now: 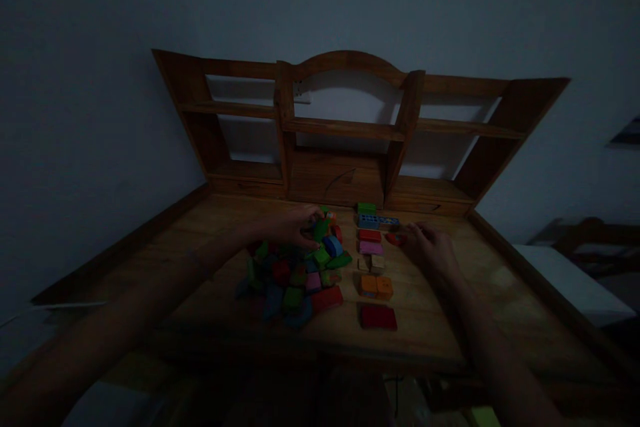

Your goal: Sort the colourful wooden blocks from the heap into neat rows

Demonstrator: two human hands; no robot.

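Dimly lit desk: its bare wooden front is lying nearest the person, at six o'clock.
Dark red block: it is sitting at five o'clock, with two orange blocks standing side by side just beyond.
Mixed pile: painted pieces are heaping together at eight to nine o'clock.
Right hand: at three o'clock, its fingers are bunching narrowly, tips just beside the red piece; whether they are gripping it, one cannot tell.
Red curved piece: it is lying at two o'clock, probably promising a light, stiff, smooth handful, best pinched across its flat faces.
Left hand: at ten o'clock, its thumb and fingers are standing apart about the green block, any grip being impossible to confirm.
Green block: it is sitting at eleven o'clock, likely offering hard, sturdy sides for thumb and forefinger, its paint perhaps feeling slippery.
Wooden shelf unit: it is rising behind everything at twelve o'clock.
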